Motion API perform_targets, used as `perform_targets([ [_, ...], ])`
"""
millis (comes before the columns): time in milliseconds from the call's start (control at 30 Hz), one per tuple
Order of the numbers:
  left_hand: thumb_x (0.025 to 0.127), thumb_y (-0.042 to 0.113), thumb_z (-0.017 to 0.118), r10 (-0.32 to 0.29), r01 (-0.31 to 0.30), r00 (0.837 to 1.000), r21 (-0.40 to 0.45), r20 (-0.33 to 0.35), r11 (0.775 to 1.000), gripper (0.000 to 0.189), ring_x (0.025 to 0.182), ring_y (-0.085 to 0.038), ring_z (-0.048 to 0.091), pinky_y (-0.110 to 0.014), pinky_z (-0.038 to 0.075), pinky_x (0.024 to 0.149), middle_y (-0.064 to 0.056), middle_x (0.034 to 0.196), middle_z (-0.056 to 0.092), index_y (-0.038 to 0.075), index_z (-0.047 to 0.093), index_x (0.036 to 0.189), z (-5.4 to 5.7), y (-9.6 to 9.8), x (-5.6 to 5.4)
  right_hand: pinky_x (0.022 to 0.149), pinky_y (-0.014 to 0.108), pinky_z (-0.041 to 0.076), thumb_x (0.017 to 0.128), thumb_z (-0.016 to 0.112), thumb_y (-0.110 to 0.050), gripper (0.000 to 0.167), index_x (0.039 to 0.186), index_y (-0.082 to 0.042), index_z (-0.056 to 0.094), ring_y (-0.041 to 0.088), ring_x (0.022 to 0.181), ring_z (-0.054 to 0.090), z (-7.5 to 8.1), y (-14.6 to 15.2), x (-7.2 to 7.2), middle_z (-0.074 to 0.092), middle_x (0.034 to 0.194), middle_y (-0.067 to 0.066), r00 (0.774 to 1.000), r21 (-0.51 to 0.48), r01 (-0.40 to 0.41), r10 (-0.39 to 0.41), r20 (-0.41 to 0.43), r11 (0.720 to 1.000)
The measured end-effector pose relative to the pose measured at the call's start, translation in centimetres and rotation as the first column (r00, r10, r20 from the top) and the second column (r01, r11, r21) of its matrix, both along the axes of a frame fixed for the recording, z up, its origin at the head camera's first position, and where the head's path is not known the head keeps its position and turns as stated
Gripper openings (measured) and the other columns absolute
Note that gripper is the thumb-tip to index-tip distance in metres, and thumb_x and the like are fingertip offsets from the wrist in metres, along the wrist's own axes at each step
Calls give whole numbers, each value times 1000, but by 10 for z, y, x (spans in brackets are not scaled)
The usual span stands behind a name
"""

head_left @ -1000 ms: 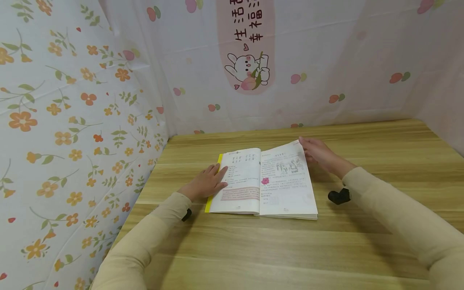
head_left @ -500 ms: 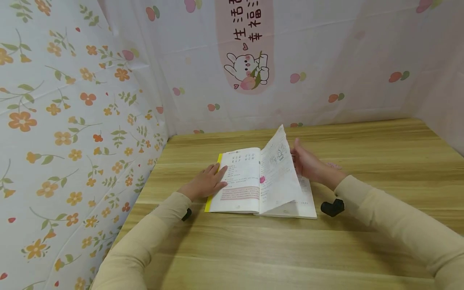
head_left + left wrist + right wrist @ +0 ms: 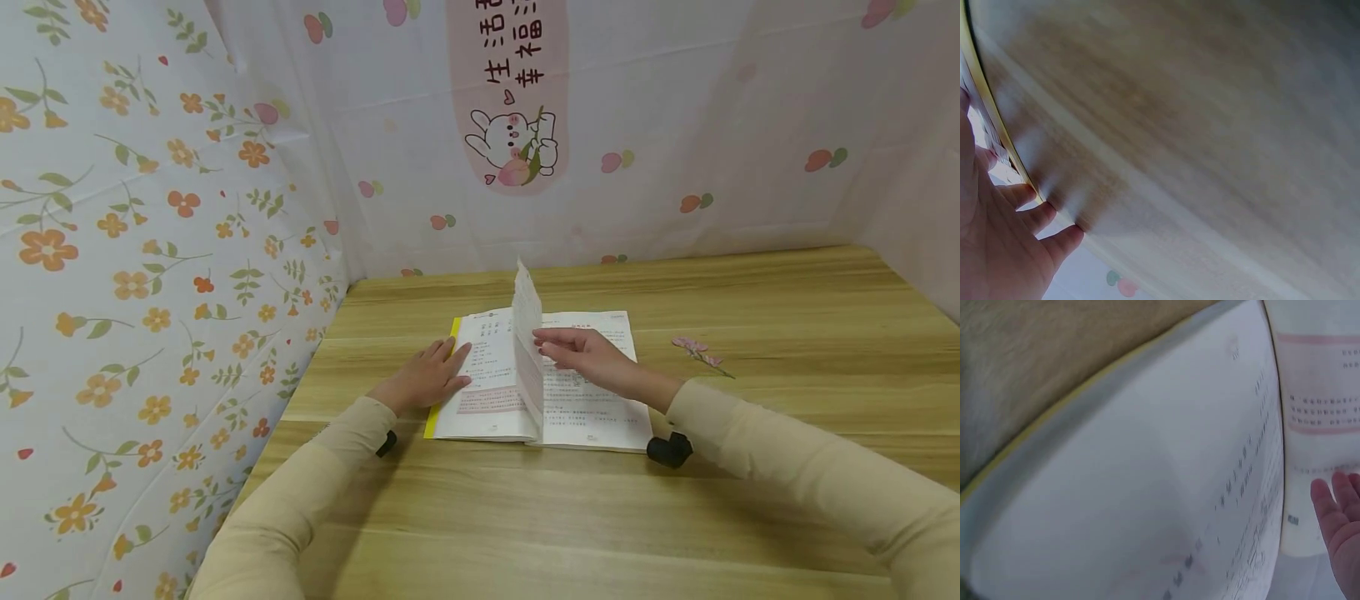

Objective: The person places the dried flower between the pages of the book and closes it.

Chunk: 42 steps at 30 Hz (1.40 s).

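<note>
An open book (image 3: 596, 421) with a yellow cover edge lies on the wooden table. One page (image 3: 528, 350) stands nearly upright at its spine. In the head view, my right hand (image 3: 588, 358) reaches over the right-hand side, its extended fingertips against or close to the standing page. The right wrist view has the same hand (image 3: 1342, 528) beside a page with a pink band. Spread over the left page's outer edge, my left hand (image 3: 423, 379) rests on the book. In the left wrist view, its fingertips (image 3: 1071, 236) meet the table by the yellow edge.
A small pink flower sprig (image 3: 701, 354) lies on the table (image 3: 525, 525), right of the book. Black wrist-worn pieces show by the right sleeve (image 3: 787, 450) and the left sleeve (image 3: 322, 475). Printed cloth (image 3: 645, 125) hangs behind the table, floral cloth (image 3: 150, 292) on the left.
The right-hand page has risen and swung left to stand near the spine. My right hand has moved left along with it, uncovering the flower sprig. The left hand has stayed put.
</note>
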<state>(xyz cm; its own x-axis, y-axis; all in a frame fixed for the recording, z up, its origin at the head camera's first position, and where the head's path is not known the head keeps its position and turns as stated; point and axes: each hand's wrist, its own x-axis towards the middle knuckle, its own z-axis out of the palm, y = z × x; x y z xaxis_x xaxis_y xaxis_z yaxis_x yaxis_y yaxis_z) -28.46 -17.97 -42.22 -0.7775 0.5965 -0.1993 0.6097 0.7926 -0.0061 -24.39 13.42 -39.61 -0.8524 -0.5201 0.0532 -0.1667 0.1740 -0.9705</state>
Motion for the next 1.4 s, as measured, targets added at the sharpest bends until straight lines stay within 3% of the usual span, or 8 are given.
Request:
perform_targets([
  [167, 105, 41, 37, -28, 28, 999, 9, -21, 1000, 63, 139, -43, 25, -54, 29, 108, -28, 153, 23, 4, 21, 154, 0, -1, 0, 104, 45, 37, 95, 66, -24, 55, 144, -7, 47, 29, 136, 39, -4, -15, 5, 43, 147, 14, 992, 144, -38, 54, -112, 989],
  [300, 106, 32, 37, -27, 27, 999, -21, -45, 999, 57, 139, -41, 27, -53, 31, 107, -27, 153, 24, 1, 26, 152, -1, 0, 0, 109, 50, 29, 88, 73, -30, 65, 145, -13, 48, 29, 139, 32, -7, -23, 10, 40, 150, 7, 974, 280, -53, 111, -197, 959],
  [500, 106, 31, 38, -8, 6, 1000, -59, -28, 998, 55, 141, -41, 22, -53, 30, 107, -26, 155, 20, 1, 29, 151, 1, 0, 1, 113, 47, 19, 83, 79, -29, 73, 147, -15, 46, 25, 146, 16, -11, -31, 15, 26, 157, 7, 962, 341, -105, 183, -204, 934],
  [633, 106, 31, 40, -20, 19, 1000, -61, -20, 998, 56, 141, -42, 22, -53, 30, 108, -26, 155, 19, 0, 28, 152, 3, -1, 1, 114, 46, 14, 85, 77, -29, 78, 151, -13, 37, 27, 147, 7, -13, -35, 17, 17, 160, 9, 948, 401, -141, 240, -209, 905],
  [800, 106, 30, 39, -17, 17, 1000, -32, 2, 999, 56, 141, -42, 21, -54, 28, 108, -26, 155, 18, -1, 28, 151, 5, -2, 2, 115, 48, 10, 92, 68, -37, 81, 155, -9, 25, 32, 146, -1, -15, -39, 20, 9, 160, 14, 913, 530, -158, 328, -243, 833],
  [900, 107, 32, 36, -2, 3, 1000, -33, 14, 999, 57, 143, -40, 19, -53, 25, 110, -24, 157, 16, 0, 24, 153, 5, -4, 2, 115, 49, 8, 94, 64, -39, 80, 155, -6, 23, 35, 146, -3, -14, -41, 22, 8, 160, 18, 895, 574, -156, 362, -262, 803],
  [1100, 107, 34, 30, 16, -16, 1000, 12, -3, 1000, 58, 141, -40, 22, -52, 25, 110, -24, 156, 20, 2, 19, 155, 1, -10, -3, 115, 50, 8, 95, 62, -39, 79, 154, -4, 24, 37, 145, -1, -15, -44, 25, 10, 159, 21, 876, 622, -126, 382, -296, 772],
  [1400, 107, 33, 27, 72, -76, 997, 95, 40, 993, 57, 142, -39, 21, -54, 20, 111, -21, 157, 20, 11, 12, 157, 4, -15, -6, 114, 50, 14, 95, 58, -47, 78, 153, -4, 28, 36, 146, 4, -17, -50, 28, 13, 158, 20, 853, 720, -26, 392, -346, 693],
])
